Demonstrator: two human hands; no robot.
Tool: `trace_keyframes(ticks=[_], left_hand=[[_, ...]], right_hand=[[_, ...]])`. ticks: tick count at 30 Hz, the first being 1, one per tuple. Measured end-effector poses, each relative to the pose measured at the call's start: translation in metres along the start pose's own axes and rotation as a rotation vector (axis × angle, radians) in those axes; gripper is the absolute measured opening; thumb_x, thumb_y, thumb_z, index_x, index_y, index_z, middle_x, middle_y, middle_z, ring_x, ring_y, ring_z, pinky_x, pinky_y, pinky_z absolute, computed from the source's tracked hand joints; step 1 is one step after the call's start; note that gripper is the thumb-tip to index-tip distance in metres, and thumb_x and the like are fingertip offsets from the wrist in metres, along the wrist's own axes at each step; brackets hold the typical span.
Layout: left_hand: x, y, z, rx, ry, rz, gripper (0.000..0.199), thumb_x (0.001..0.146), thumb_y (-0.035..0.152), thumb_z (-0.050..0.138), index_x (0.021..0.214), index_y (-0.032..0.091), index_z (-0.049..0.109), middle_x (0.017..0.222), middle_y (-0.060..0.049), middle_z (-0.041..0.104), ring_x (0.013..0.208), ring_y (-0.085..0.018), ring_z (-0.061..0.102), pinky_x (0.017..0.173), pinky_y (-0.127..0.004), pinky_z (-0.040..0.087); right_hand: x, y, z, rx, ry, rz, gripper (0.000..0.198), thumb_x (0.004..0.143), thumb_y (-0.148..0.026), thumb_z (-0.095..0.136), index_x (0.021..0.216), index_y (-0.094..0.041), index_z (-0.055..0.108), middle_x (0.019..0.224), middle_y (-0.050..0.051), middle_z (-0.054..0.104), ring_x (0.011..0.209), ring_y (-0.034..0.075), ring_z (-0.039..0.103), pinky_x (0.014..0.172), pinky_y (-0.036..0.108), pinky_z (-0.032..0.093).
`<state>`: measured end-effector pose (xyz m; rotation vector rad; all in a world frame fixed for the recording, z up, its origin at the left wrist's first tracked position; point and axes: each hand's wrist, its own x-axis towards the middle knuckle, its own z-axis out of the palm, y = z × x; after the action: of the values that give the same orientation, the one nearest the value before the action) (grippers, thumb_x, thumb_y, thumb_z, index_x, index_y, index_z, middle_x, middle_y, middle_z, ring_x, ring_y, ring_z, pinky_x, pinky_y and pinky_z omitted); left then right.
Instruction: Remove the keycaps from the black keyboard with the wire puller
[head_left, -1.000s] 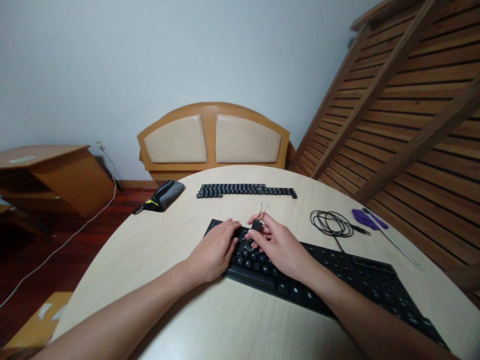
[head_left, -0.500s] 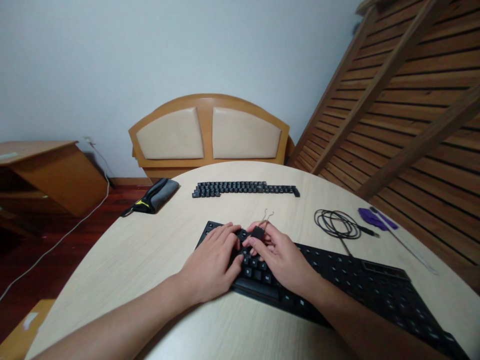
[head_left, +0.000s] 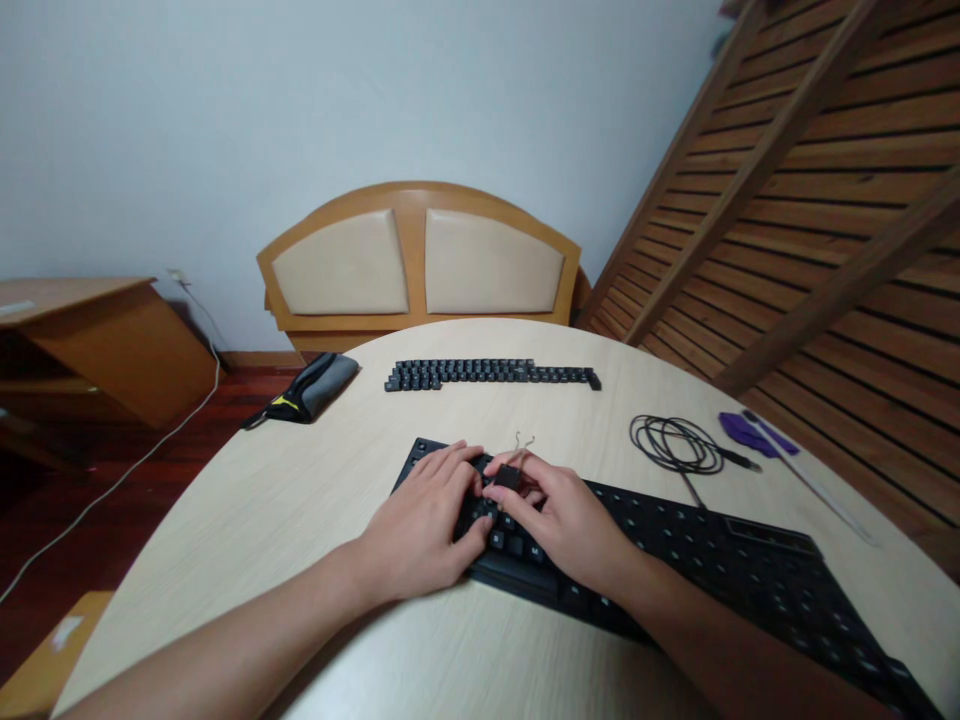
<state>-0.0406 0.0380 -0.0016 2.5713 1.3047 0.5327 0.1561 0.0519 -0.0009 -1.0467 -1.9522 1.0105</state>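
Observation:
A black keyboard (head_left: 697,560) lies at a slant across the near side of the table, with some of its keys removed. My left hand (head_left: 424,515) rests over its left end, fingers stretched and slightly bent, the thumb apart and touching the keys. In my right hand (head_left: 562,510) is a wire keycap puller (head_left: 508,476), its black handle pinched between thumb and fingers. The two bent wire prongs point up and away from the keys. My fingers hide the keys beneath them.
Loose black keycaps (head_left: 480,371) stand in rows at the table's (head_left: 360,650) far side. A dark pouch (head_left: 307,392) lies left. On the right are a coiled cable (head_left: 671,445), a purple cloth (head_left: 746,432) and a thin white stick (head_left: 814,480). A headboard (head_left: 420,255) stands behind.
My right hand has shifted slightly left and down with the keycap puller, whose prongs now sit lower and further left. My left hand stays in place on the keyboard.

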Motion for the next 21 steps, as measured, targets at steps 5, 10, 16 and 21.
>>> trace_keyframes(ticks=[5, 10, 16, 21], left_hand=[[0.000, -0.002, -0.003, -0.061, -0.035, 0.008, 0.042, 0.090, 0.033, 0.056, 0.129, 0.019, 0.050, 0.146, -0.013, 0.046, 0.140, -0.031, 0.034, 0.115, -0.054, 0.030], [0.001, -0.004, -0.005, -0.119, -0.054, -0.002, 0.033, 0.091, 0.033, 0.058, 0.122, 0.022, 0.058, 0.149, -0.010, 0.044, 0.142, -0.030, 0.032, 0.115, -0.054, 0.029], [0.003, -0.007, -0.005, -0.202, -0.047, 0.008, 0.026, 0.090, 0.031, 0.061, 0.115, 0.026, 0.065, 0.146, -0.006, 0.048, 0.141, -0.030, 0.033, 0.115, -0.054, 0.029], [0.005, -0.011, -0.002, -0.248, -0.053, -0.036, 0.024, 0.087, 0.032, 0.066, 0.111, 0.029, 0.070, 0.144, -0.005, 0.051, 0.140, -0.029, 0.035, 0.114, -0.053, 0.030]], right_hand=[[-0.001, 0.000, 0.001, -0.052, 0.006, -0.027, 0.015, 0.092, -0.030, 0.059, 0.104, -0.023, 0.065, 0.092, 0.000, 0.071, 0.077, 0.014, 0.067, 0.070, 0.024, 0.051], [-0.001, 0.001, 0.001, 0.011, 0.014, -0.053, 0.013, 0.090, -0.025, 0.061, 0.102, -0.023, 0.065, 0.095, -0.001, 0.072, 0.083, 0.014, 0.068, 0.076, 0.024, 0.051], [-0.004, -0.006, 0.001, -0.034, 0.039, -0.078, 0.010, 0.089, -0.026, 0.062, 0.097, -0.023, 0.067, 0.090, 0.000, 0.073, 0.080, 0.015, 0.069, 0.073, 0.024, 0.053], [-0.003, -0.006, 0.003, -0.016, 0.072, -0.029, 0.015, 0.088, -0.030, 0.061, 0.095, -0.020, 0.070, 0.091, 0.003, 0.074, 0.078, 0.018, 0.071, 0.070, 0.026, 0.056]])
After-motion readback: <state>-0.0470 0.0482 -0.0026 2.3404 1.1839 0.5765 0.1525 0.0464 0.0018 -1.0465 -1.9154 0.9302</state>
